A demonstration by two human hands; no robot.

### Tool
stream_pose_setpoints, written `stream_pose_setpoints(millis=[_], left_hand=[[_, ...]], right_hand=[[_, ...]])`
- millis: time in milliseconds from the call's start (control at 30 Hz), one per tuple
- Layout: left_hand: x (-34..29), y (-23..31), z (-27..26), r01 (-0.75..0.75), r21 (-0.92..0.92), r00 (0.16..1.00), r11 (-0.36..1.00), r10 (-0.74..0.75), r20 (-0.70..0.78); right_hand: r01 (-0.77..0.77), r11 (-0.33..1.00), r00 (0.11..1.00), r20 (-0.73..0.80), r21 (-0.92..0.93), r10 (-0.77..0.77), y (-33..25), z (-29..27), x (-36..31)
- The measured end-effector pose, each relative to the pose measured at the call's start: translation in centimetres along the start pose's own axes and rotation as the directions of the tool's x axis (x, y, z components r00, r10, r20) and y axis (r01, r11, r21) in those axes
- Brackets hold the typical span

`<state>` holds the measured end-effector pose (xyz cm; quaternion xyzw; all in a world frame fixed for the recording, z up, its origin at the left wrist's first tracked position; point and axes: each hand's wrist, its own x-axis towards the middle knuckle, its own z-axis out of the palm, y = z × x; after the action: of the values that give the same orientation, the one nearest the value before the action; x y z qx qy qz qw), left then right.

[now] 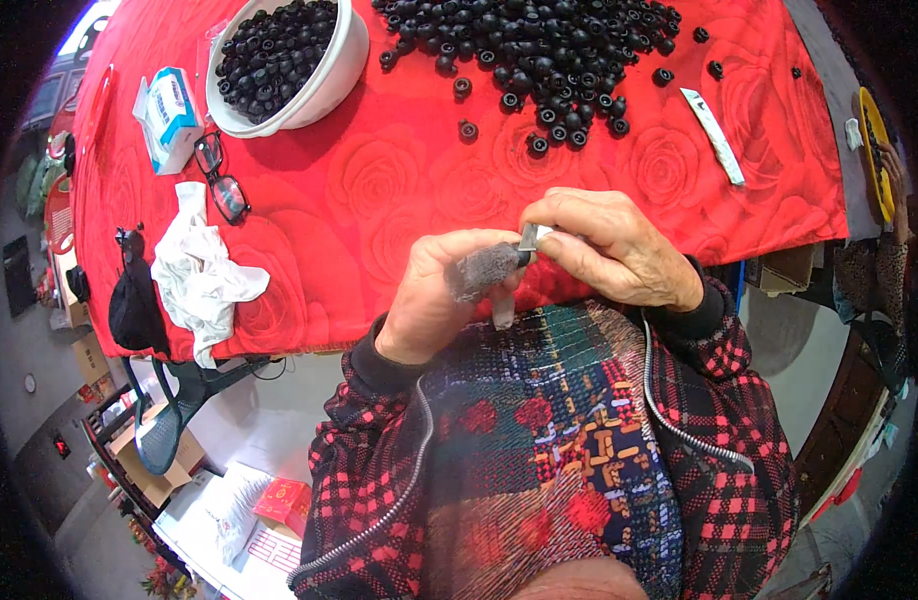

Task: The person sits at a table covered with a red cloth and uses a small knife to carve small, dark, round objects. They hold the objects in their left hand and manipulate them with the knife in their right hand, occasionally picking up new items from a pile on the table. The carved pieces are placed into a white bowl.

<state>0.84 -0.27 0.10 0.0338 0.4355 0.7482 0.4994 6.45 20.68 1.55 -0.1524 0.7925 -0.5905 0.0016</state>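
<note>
Just over the near edge of the red cloth-covered table (349, 250), my two hands meet. My left hand (424, 290), with grey coverings on its fingers, is closed on a small black part (524, 258) that is mostly hidden by the fingers. My right hand (619, 245) pinches a short, flat metal blade (528, 238) with something white around its held end. The blade's tip touches or lies very close to the black part; I cannot tell which. Beyond my hands is a wide pile of round, hollow black parts (549, 60).
At the far left stands a white bowl (351, 60) full of similar black parts. Nearby lie black-framed glasses (224, 185), a blue-and-white packet (169, 120) and a crumpled white cloth (204, 275). A white strip (714, 138) lies at right; a chair (174, 430) stands below left.
</note>
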Motion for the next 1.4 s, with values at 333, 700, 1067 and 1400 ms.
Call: stream_pose_setpoints(millis=[333,700,1067,1400], left_hand=[[0.1,0.3,0.1,0.001,0.004,1.000,1.000,-0.001,0.022],[0.2,0.2,-0.1,0.004,-0.003,0.999,1.000,-0.004,0.036],[0.2,0.5,0.0,0.073,-0.006,0.997,0.997,-0.072,0.034],[0.4,0.4,0.2,0.002,0.120,0.994,0.993,0.011,-0.106]], right_hand=[[-0.019,1.000,1.000,-0.007,0.000,0.019,0.2,0.0,0.0],[-0.031,0.999,1.000,-0.004,0.014,0.031,0.4,0.0,0.1],[0.005,1.000,1.000,0.025,0.013,-0.006,0.6,-0.3,0.0],[0.042,0.999,0.997,-0.061,0.030,-0.040,-0.2,-0.2,-0.5]])
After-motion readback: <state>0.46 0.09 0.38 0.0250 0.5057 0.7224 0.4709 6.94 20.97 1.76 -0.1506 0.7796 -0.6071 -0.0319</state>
